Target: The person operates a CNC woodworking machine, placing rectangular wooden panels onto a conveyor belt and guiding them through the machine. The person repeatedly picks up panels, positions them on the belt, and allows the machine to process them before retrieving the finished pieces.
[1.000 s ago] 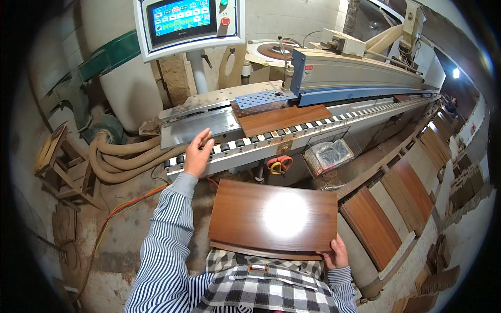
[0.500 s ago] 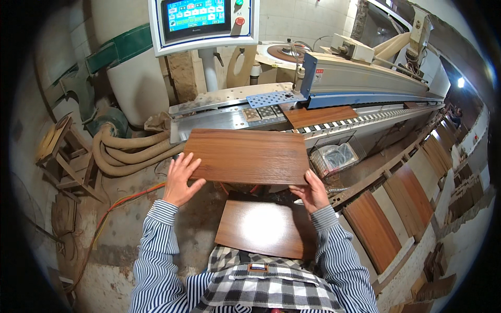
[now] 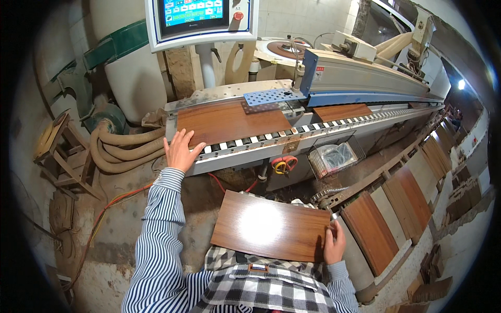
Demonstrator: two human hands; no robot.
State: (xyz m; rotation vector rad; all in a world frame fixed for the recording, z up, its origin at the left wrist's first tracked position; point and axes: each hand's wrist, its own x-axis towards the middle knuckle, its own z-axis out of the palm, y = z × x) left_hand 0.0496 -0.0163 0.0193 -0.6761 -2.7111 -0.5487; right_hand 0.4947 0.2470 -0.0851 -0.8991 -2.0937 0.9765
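A brown wood-grain board (image 3: 224, 122) lies flat on the infeed end of a long machine, its far edge partly under a blue perforated plate (image 3: 274, 97). My left hand (image 3: 181, 150), fingers spread, touches the near left corner of that board. Close to my checked apron, a second wood-grain board (image 3: 229, 224) shows a bright glare patch. Its right edge is in my right hand (image 3: 334, 242), with the thumb over the top and the other fingers partly hidden. Farther along the machine, a third board (image 3: 342, 112) sits partly beneath the blue-edged pressure beam (image 3: 360, 99).
A control panel (image 3: 241, 31) with a lit screen stands above the machine. Ribbed hoses (image 3: 120, 143) and a wooden stool (image 3: 62, 151) are at left. A wire basket (image 3: 336, 156) hangs on the machine's front. At right, several boards (image 3: 369, 232) lie on a roller conveyor.
The upper board has gone from between both hands onto the machine bed. My right hand has left it and moved down to the lower board's right edge. The third board has shifted right.
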